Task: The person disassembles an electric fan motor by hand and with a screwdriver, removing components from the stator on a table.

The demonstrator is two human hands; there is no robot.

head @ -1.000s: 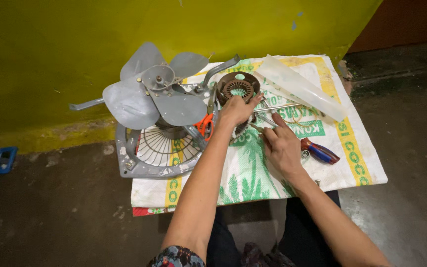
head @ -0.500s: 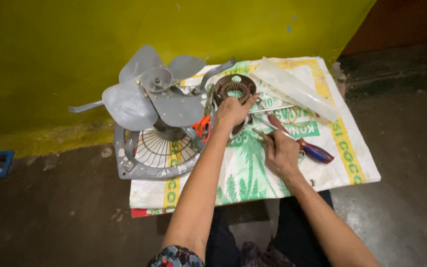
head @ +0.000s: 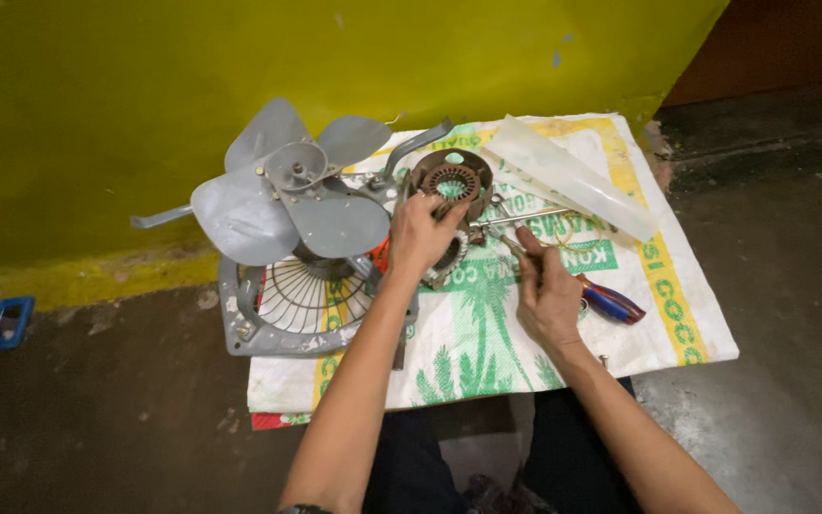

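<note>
- Left hand [head: 422,236] was clamped on the round motor stator [head: 449,183], fingers curled over its near rim, probably to steady it and keep it from rolling on the sack.
- Stator sat tilted, open face toward the camera, on the white woven sack [head: 487,352], just right of the fan.
- Right hand [head: 546,297] was closed round a thin metal tool [head: 511,243]; its tip pointed up-left toward the stator's base. Tool type could not be made out.
- Red-and-blue-handled screwdriver [head: 611,303] lay touching or just beside the right hand, kept within reach.
- Long metal rod [head: 535,217] lay on the sack behind the right hand.
- Grey fan blade assembly [head: 287,195] rested on its wire guard frame [head: 302,303], left of the left hand, half off the sack.
- Clear plastic bag [head: 568,176] lay at the sack's far right corner, well apart from both hands.
- Small blue object [head: 7,322] lay on the floor far left.
</note>
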